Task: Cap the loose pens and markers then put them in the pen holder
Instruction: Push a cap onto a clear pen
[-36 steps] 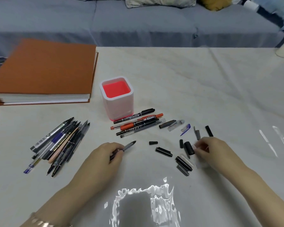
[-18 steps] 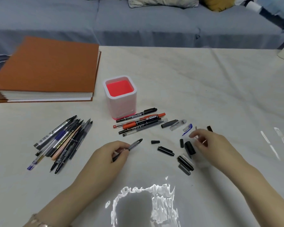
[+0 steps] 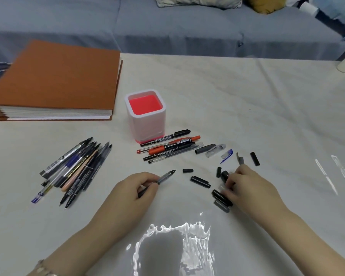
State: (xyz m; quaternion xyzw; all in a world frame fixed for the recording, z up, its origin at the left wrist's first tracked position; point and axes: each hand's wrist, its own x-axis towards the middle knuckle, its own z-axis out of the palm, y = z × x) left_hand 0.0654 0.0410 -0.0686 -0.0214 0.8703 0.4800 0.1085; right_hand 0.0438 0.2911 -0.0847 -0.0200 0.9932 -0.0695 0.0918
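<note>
A grey-blue sofa [image 3: 167,32] runs along the back of the room, and in front of it stands a table under a pale cloth [image 3: 247,106]. An orange binder [image 3: 56,80] lies at the far left. The pen holder [image 3: 147,124], white outside and red inside, stands upright near the middle of the cloth. Nothing shows above its rim.

The left hand [image 3: 133,188] rests on the cloth in front of the holder. Its thumb and fingers are curled round an uncapped pen [image 3: 165,176], whose bare tip points away and to the right, just above the cloth.

The right hand [image 3: 247,186] lies over a scatter of loose caps [image 3: 220,196], with its fingers bent down among them and touching the black ones. From here I cannot tell whether it has pinched one up or only presses on them. Between the two hands lie a long black cap [image 3: 200,181] and a short black cap [image 3: 188,170], apart from each other.

A row of markers [image 3: 167,148] lies just in front of the holder, the nearest touching its base. A bundle of pens [image 3: 76,168] lies well off to the left, tips mostly bare.
</note>
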